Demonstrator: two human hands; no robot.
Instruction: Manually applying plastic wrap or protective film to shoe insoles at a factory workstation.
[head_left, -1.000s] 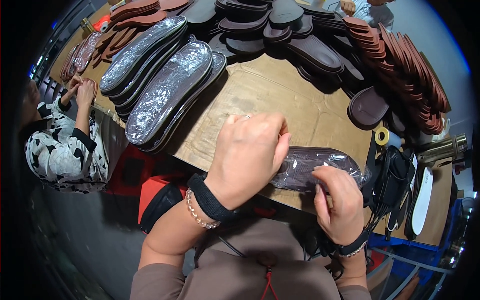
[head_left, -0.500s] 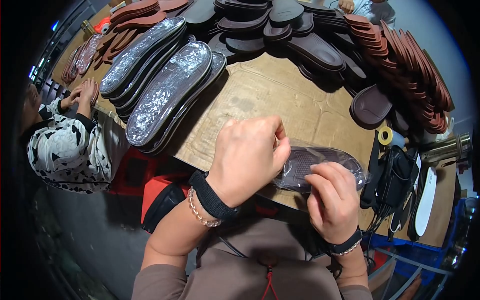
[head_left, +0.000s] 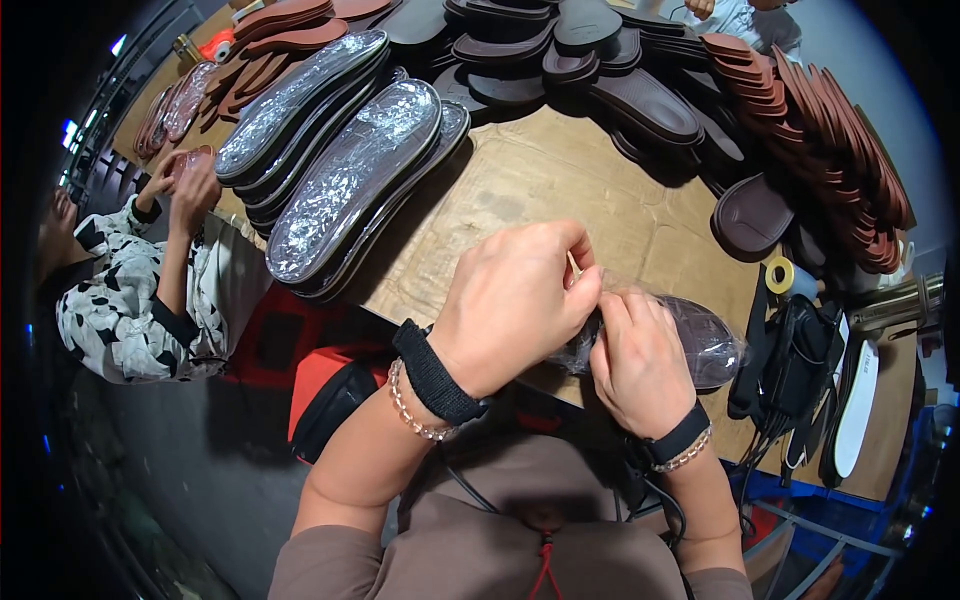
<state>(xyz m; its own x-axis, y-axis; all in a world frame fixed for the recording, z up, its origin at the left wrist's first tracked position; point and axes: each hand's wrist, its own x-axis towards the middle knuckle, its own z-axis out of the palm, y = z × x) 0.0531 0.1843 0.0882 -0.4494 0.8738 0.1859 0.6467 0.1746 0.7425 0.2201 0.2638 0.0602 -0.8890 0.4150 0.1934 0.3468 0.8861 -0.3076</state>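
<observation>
A dark brown shoe sole (head_left: 706, 340), partly covered in clear plastic film, lies at the near edge of the table. My left hand (head_left: 520, 300) is over its left end, thumb and forefinger pinched together on the thin film (head_left: 625, 287). Close beside it, my right hand (head_left: 645, 360) rests on the middle of the sole, fingers together and gripping it through the film. The sole's left part is mostly hidden under both hands.
Film-wrapped soles (head_left: 350, 185) are stacked at the left. Dark soles (head_left: 645, 100) and reddish-brown soles (head_left: 845, 150) pile up behind and right. A tape roll (head_left: 780, 275), black pouch (head_left: 795, 350) and white strip (head_left: 856, 410) lie right. A co-worker's hands (head_left: 190, 185) hold a reddish sole.
My right hand has slid left from the sole's right end to its middle, now next to my left hand. My left hand stays pinched. The co-worker's hands have risen with a sole.
</observation>
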